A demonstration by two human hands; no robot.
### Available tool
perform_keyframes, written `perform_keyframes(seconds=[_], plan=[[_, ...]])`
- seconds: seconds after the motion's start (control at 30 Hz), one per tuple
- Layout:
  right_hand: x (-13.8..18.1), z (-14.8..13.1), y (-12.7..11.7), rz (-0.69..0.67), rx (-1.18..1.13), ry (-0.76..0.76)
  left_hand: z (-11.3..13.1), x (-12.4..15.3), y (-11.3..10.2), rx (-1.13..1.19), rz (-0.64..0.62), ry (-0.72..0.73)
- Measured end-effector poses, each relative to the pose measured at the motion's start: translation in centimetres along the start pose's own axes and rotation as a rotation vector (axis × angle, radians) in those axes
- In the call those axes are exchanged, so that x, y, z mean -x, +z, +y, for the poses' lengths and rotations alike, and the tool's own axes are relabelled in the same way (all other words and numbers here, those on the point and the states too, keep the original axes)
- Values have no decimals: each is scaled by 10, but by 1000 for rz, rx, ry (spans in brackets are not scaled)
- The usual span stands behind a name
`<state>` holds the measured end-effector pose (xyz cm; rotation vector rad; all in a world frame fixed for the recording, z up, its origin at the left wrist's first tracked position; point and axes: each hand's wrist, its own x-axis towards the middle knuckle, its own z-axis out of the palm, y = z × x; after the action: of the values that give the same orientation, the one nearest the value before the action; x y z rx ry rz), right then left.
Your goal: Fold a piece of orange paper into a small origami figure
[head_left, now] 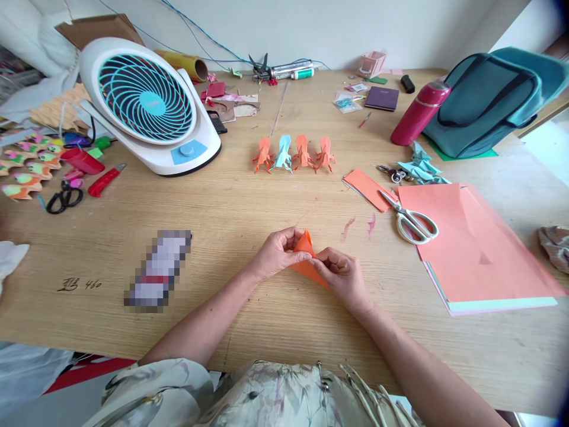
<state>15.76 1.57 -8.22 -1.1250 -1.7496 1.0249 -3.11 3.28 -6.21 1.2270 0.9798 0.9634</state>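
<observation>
My left hand [280, 254] has its thumb and fingers pinched nearly together on a piece of orange paper [305, 243], and my right hand [341, 274] pinches the same piece, thumb against bent fingers. My 2 thumbs nearly meet at the fold. The paper is between my hands, over the near part of the bench [231, 228]; its upper end curls into a cone-like flap, and a flatter length slants down beside my right hand. I can't tell whether that lower part touches the wood.

Beyond my hands, 4 folded paper figures [303, 151] stand in a row: 3 orange and 1 light blue, the blue being 2nd from the left. To their right lie narrow orange strips [365, 188], near white-handled scissors [405, 215] resting partly on a stack of large sheets [471, 249], orange on top, with pale edges showing beneath. Past the stack are light-blue folded pieces [420, 169], keys [393, 174], a red bottle [418, 115] and a teal bag [484, 104].

Left of my hands lies a pixelated oblong [160, 267]; farther off stand a white fan [152, 103] and, beside it, a red cutter [104, 181].
</observation>
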Motion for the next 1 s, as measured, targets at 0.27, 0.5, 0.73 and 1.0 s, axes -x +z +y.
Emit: perform_keyframes(seconds=[0.27, 0.5, 0.73, 1.0], plan=[[-1, -3, -1, 7, 31, -22, 0, 1, -1, 5, 17, 20], [1, 1, 0, -15, 54, -42, 8, 2, -1, -34, 50, -11], [2, 2, 1, -42, 65, -49, 7, 2, -3, -49, 55, 8], [2, -1, 0, -56, 46, -37, 6, 2, -5, -38, 86, 18]])
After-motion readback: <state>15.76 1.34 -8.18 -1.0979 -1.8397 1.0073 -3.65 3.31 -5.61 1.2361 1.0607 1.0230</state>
